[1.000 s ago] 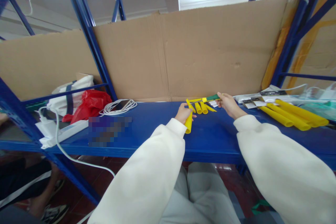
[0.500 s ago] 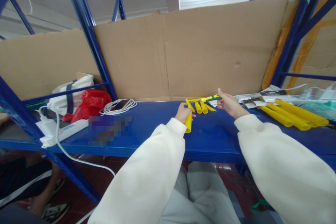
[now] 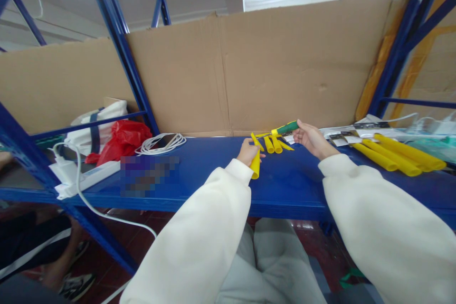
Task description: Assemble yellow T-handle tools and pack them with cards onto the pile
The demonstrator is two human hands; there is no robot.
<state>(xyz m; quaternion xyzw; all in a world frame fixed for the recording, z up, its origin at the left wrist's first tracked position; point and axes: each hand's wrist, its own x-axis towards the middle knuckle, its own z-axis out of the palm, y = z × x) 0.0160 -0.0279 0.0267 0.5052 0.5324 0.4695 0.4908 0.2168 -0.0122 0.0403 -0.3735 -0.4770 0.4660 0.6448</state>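
My left hand (image 3: 247,152) is closed around a yellow flared tube (image 3: 255,167), whose wide end points down toward me. In my right hand (image 3: 309,137) is a screwdriver (image 3: 287,128) with a green and yellow handle, pinched at the handle's end. Its shaft points left toward the tube; where the tip lies is too small to tell. Just beyond my left hand, several more yellow flared pieces (image 3: 276,144) lie on the blue shelf (image 3: 213,171).
To the right lie longer yellow tubes (image 3: 402,159) beside labelled packets (image 3: 342,138). On the left are a white power strip (image 3: 94,176), a coiled white cable (image 3: 162,143) and a red plastic bag (image 3: 124,140). Cardboard (image 3: 270,66) stands behind. Another person's shoe (image 3: 77,286) shows at lower left.
The screwdriver's handle has turned or shifted slightly, so more of its green and yellow grip shows out of my right fingers. My left hand and its tube stay nearly in place.
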